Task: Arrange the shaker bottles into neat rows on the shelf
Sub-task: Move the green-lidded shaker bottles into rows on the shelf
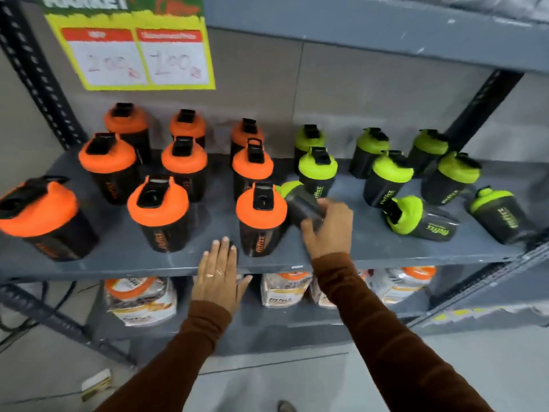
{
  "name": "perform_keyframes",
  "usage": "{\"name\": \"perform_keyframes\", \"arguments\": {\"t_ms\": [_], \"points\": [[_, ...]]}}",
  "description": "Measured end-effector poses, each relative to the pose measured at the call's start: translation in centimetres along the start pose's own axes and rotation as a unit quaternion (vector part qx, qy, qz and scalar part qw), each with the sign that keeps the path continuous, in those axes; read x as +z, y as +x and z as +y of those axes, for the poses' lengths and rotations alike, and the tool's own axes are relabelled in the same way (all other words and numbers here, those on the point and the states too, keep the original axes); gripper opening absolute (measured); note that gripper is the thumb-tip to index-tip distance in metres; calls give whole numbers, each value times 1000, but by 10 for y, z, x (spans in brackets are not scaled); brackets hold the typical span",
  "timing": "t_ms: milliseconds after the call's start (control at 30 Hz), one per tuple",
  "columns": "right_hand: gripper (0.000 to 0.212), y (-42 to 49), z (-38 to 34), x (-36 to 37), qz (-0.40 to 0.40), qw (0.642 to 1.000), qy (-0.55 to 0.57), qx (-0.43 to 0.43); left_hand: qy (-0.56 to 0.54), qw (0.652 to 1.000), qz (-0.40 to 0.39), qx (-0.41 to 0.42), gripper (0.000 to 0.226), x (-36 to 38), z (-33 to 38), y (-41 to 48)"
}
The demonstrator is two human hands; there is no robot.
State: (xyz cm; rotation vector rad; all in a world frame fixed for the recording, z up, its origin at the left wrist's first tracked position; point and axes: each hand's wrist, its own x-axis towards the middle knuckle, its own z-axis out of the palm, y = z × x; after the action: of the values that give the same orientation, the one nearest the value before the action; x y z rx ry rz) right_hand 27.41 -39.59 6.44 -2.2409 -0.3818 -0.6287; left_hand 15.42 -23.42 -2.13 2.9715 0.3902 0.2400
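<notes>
The right hand [326, 226] is clamped on a tilted, dark plastic shaker bottle with a lime-green lid [298, 202] — it leans just beside an upright orange-lidded dark shaker bottle [261, 218] on the grey metal shelf [118, 263]. The left hand [219, 275] lies flat and spread on the shelf's front edge — holding nothing.

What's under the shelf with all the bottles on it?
Under the shelf sit bags of food with orange tops, on a lower shelf. The left hand and right sleeve cover some.
</notes>
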Motion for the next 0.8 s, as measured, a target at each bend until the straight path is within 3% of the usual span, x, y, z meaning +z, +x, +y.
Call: {"name": "perform_keyframes", "arguments": {"t_ms": [133,233,367,500,667,800], "points": [[81,38,11,15,-209,969,-127,22,11,999,-8,-38,72,1,8,5],[93,45,11,24,-279,937,-206,30,17,998,-12,-65,75,0,13,7],[89,36,18,25,-267,930,-254,-1,44,995,-19,-84,80,-6,20,6],[89,32,33,14,-264,942,-205,-18,57,993,-18,-102,81,-7,25,6],[83,21,56,-1,-190,980,-27,46,75,991,-6,-113,82,-4,27,7],[89,8,65,-9,-167,975,119,82,94,987,5,-126,68,-3,29,8]]}}
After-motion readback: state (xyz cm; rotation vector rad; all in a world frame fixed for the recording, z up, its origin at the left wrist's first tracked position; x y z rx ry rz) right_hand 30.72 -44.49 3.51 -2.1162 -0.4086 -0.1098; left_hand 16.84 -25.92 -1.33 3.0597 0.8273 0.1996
